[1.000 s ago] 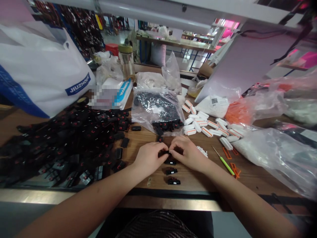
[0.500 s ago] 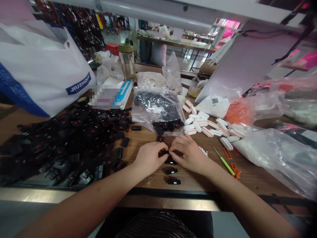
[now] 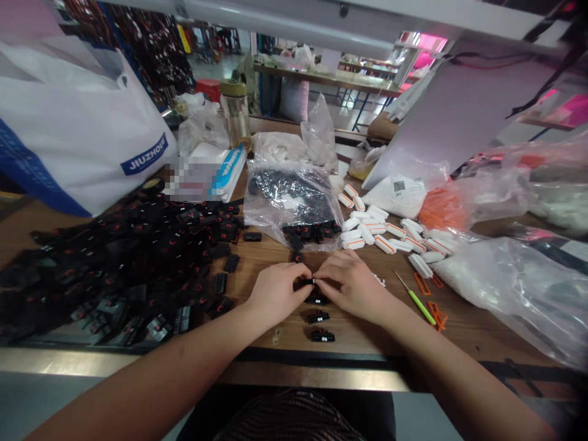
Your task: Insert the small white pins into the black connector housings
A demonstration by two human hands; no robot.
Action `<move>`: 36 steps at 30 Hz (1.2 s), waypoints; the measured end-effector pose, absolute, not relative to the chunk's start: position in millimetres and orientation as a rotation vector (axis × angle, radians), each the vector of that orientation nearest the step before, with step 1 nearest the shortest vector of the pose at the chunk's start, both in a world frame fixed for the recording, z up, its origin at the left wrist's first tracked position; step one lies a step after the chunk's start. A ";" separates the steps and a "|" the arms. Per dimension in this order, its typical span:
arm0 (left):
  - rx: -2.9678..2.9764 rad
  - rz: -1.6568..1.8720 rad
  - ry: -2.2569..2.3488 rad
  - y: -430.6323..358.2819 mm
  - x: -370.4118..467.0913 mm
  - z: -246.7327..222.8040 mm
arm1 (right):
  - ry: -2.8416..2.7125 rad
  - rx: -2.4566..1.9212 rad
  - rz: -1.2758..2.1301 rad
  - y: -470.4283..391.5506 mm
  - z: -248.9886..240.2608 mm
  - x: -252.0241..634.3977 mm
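Observation:
My left hand (image 3: 278, 291) is closed, its thumb and fingers pinching a black plastic connector (image 3: 301, 284) just over the table. Close against it, my right hand (image 3: 346, 285) is closed too, fingertips meeting at the connector's right end, where a tiny white plug (image 3: 314, 281) shows. Fingers hide most of the connector. Below the hands, black connectors (image 3: 318, 316) with white dots on their fronts lie in a column, the upper one (image 3: 316, 300) partly under my fingers. Small white plugs (image 3: 379, 280) lie behind my right hand, mostly covered by it.
Left is a large heap of black connectors (image 3: 138, 257). A clear bag (image 3: 294, 196) of connectors stands ahead. White connectors with orange strips (image 3: 367, 229), a green-handled pick (image 3: 420, 307), orange frames (image 3: 436, 315) and plastic bags (image 3: 509, 294) lie right. A bottle (image 3: 236, 116) stands behind.
Both hands stay almost in place. My right fingers have shifted slightly, and the white plug at the connector's end now shows more plainly.

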State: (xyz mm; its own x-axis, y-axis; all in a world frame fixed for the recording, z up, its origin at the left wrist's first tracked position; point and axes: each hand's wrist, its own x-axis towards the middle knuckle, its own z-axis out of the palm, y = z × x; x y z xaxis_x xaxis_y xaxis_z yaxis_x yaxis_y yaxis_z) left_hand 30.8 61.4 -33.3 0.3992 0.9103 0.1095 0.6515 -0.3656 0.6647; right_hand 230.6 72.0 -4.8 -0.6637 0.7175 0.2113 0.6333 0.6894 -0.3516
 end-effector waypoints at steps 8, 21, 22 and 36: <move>2.131 0.630 1.335 60.8 31.1 -32.8 | -2.572 -1.045 0.333 71.6 -2.0 229.4; 2.107 0.649 1.323 62.4 31.2 -34.8 | -2.617 -1.006 0.343 71.6 -3.3 233.3; 2.107 0.647 1.324 62.3 31.3 -34.5 | -2.610 -1.001 0.355 71.6 -3.7 233.2; 2.112 0.632 1.319 62.4 31.1 -32.8 | -2.536 -1.024 0.420 69.6 -6.2 226.4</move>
State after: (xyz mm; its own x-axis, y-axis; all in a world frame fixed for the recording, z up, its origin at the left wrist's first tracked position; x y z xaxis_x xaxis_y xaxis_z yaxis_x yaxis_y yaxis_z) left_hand 31.1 62.4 -32.8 0.4036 0.9101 0.0937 0.6434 -0.3551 0.6782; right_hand 226.4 69.6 -6.2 -0.6662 0.7104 0.2268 0.5993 0.6910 -0.4042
